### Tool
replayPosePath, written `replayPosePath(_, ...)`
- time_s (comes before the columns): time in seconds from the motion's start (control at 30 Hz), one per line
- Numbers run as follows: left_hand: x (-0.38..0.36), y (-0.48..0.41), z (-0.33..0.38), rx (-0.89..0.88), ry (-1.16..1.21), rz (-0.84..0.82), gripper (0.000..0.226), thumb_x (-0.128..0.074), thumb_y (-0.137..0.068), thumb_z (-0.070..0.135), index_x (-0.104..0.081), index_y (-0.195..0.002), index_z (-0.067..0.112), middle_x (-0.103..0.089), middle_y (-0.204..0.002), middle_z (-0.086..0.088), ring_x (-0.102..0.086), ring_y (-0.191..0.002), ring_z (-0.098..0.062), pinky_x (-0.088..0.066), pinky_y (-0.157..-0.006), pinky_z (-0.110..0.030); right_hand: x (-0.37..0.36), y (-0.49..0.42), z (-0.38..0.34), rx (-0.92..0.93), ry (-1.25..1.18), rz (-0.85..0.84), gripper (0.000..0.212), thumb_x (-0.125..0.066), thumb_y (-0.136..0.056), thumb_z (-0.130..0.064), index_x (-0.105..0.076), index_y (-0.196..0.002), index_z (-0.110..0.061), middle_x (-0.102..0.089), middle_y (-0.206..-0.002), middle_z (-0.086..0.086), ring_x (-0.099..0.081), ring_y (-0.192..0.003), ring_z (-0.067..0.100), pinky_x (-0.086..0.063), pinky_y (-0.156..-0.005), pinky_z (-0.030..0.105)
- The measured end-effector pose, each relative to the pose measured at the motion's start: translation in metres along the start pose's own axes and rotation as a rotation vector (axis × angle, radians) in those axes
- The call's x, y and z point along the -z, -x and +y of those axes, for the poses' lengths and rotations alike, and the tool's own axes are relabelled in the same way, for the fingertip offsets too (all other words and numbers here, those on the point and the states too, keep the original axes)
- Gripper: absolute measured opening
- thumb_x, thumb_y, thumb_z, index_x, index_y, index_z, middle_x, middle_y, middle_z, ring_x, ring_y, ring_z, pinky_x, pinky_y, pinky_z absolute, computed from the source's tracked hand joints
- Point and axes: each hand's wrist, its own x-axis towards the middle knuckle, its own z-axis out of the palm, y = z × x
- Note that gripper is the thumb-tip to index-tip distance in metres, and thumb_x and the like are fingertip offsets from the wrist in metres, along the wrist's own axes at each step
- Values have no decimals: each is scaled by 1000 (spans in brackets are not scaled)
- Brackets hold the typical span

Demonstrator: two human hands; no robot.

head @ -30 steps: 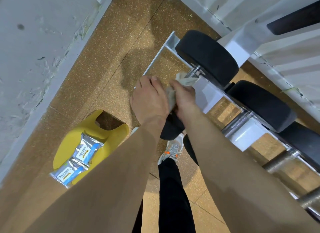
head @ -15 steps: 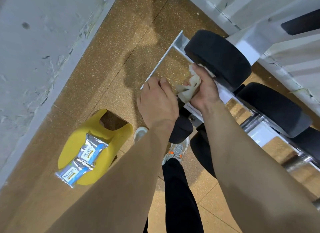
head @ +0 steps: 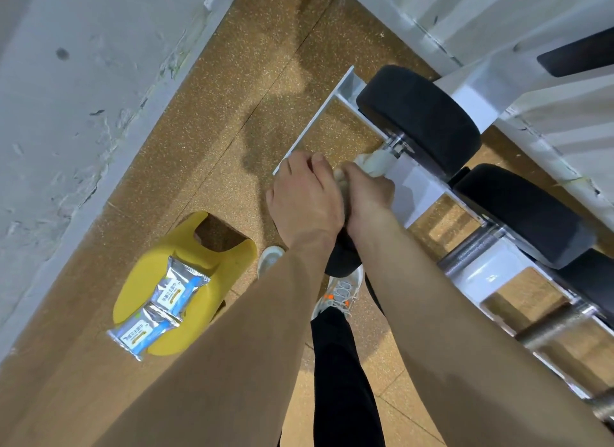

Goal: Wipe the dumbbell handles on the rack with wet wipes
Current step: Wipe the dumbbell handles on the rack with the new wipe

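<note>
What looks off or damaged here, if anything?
Two wipe packets lie on the yellow stool, the lower one overhanging its edge. The wall at left shows cracked, flaking paint. The rack and dumbbells look in order.

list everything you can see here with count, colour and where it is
dumbbells: at least four, black heads with metal handles, on the rack
rack: one, white, right side
wet wipe: one, off-white, round the end dumbbell's handle
wipe packets: two, silver and blue, on the stool
stool: one, yellow, on the floor at left
floor: brown, speckled
wall: grey, left
shoes: two, pale, below the hands
hands: two; left hand beside right hand, which grips the wet wipe
</note>
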Motion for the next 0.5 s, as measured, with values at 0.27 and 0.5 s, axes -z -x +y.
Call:
replayPosePath(0.27,1,2,0,-19,11,18,44,-24,-100,44,-59,-105,18,-63,-108,2,-58,-104,-25,-38,-95,-43,14,-25,-33,62,-357,-353,24,-78,-87,-29,-64,-98,-14,-67,-80,-1,-67,-67,12,-56,-55,28)
replayPosePath(0.5,0,1,-2,-47,-4,12,41,-24,-100,46,-58,-104,21,-65,-108,2,-59,-107,-25,-37,-96,-44,24,-19,21,11,-173,-532,13,-74,-87,-21,-66,-82,-13,-65,-72,5,-65,-66,16,-56,-65,29)
